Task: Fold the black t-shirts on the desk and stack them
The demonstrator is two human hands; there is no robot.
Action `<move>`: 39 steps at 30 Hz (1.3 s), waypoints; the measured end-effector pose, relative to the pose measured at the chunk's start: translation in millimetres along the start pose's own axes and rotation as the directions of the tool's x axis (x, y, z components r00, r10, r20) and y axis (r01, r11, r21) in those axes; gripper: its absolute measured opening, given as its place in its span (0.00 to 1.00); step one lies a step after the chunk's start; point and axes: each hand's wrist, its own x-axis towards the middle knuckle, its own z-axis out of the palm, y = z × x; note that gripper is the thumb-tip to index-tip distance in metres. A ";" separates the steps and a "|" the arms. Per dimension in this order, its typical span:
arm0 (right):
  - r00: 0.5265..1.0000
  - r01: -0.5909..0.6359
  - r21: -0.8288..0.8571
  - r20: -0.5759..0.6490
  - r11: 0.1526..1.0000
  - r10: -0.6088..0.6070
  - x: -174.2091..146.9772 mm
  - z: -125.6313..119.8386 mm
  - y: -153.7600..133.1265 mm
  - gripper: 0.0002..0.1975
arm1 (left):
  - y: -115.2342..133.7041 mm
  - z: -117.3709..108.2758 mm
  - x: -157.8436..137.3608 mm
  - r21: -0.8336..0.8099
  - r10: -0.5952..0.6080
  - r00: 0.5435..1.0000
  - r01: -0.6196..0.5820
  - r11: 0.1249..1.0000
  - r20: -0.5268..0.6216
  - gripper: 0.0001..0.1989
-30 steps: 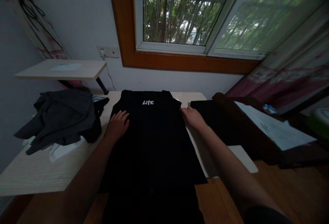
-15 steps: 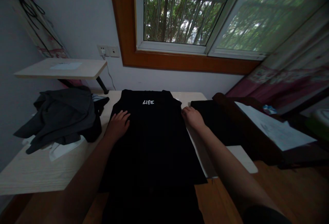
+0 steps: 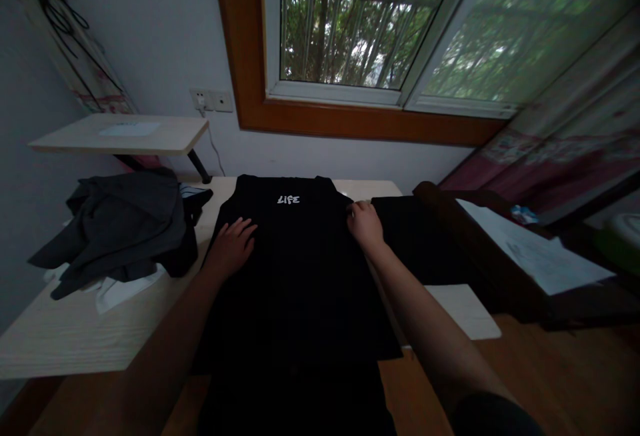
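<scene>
A black shirt (image 3: 295,276) lies spread flat on the table in front of me, its neck end toward the wall and a small white print (image 3: 289,200) near the top. My left hand (image 3: 234,246) rests on the shirt's left side, palm down with fingers spread. At the upper right edge, just below the shoulder, my right hand (image 3: 367,224) has its fingers bent in on the cloth; its fingertips are partly hidden. The shirt's lower hem reaches the table's near edge, where it blends with dark clothing below.
On the left of the light wooden table (image 3: 65,339) lies a heap of grey, black and white clothes (image 3: 130,223), beside a small raised shelf (image 3: 120,135). Folded black cloth (image 3: 415,236) lies on the right, next to a dark brown piece of furniture bearing a white sheet (image 3: 530,246).
My right hand has shifted slightly left and up, from beside the shirt's right edge onto it. My left hand has barely moved, and the shirt lies as before.
</scene>
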 end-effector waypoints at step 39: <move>0.998 0.037 0.038 -0.051 0.999 -0.035 -8.0 23.6 -12.8 0.18 | -2.9 1.6 4.3 -0.011 0.017 0.999 -0.018 1.000 -0.046 0.22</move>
